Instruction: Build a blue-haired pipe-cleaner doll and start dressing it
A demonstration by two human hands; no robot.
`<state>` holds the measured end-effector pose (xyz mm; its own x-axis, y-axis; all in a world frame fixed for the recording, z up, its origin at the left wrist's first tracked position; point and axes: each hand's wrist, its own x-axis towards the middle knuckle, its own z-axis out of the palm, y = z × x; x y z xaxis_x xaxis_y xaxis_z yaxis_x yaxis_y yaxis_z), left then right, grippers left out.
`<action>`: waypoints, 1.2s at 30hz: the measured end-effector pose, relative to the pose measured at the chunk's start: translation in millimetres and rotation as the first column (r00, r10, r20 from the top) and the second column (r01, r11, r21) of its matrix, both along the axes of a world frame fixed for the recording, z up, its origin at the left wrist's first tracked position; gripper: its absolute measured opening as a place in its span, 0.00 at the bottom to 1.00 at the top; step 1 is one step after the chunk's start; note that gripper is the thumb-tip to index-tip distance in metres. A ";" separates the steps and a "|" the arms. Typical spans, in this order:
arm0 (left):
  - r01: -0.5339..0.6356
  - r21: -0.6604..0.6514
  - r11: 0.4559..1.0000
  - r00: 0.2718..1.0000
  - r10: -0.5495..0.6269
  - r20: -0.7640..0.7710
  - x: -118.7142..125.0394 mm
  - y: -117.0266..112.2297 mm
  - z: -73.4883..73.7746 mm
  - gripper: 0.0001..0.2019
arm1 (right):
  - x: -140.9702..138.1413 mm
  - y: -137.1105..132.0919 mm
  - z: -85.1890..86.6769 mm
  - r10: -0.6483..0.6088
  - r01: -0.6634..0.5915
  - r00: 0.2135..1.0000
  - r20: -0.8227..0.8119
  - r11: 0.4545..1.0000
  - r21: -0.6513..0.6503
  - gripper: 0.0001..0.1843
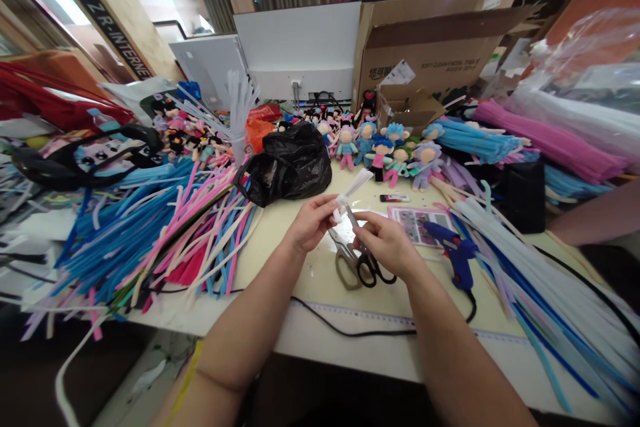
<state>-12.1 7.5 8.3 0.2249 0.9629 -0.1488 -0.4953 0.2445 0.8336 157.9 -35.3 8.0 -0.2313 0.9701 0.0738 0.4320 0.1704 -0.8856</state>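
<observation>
My left hand [311,221] and my right hand [385,242] meet above the pale table [300,280]. Both pinch a short bundle of white pipe cleaners [351,190] that sticks up and to the right between them. The fingers of both hands are closed on the bundle's lower end. Two pairs of scissors [356,263] lie flat on the table just under my hands, one with grey handles and one with black.
A blue glue gun [453,252] lies right of the scissors, its black cable running along the table's front. A black plastic bag [287,163] sits behind. Piles of coloured pipe cleaners [165,227] flank both sides. Small dolls [390,150] and a cardboard box [425,47] stand at the back.
</observation>
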 end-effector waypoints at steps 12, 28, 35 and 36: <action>-0.019 0.060 0.998 0.997 0.024 -0.080 -0.6 3.1 -6.8 0.17 | -2.0 -1.9 6.4 0.008 -0.009 0.999 -0.031 0.999 -0.049 0.17; -0.031 0.208 0.978 0.958 0.089 -0.274 0.1 5.3 -12.3 0.17 | -2.4 -2.9 14.3 0.042 -0.072 0.978 -0.203 0.987 -0.143 0.17; -0.045 0.300 0.953 0.919 0.157 -0.362 0.3 3.5 -12.2 0.17 | -3.3 -3.0 13.2 0.041 -0.067 0.978 -0.203 0.990 -0.127 0.17; -0.045 0.309 0.950 0.915 0.164 -0.370 0.7 3.0 -11.7 0.17 | -3.4 -2.9 12.8 0.042 -0.070 0.977 -0.208 0.989 -0.129 0.17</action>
<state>-11.4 10.5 -3.4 0.1026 0.9912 0.0841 -0.1292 -0.0706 0.9891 154.5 -38.2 20.9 -0.2791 0.9603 -0.0055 0.2324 0.0620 -0.9706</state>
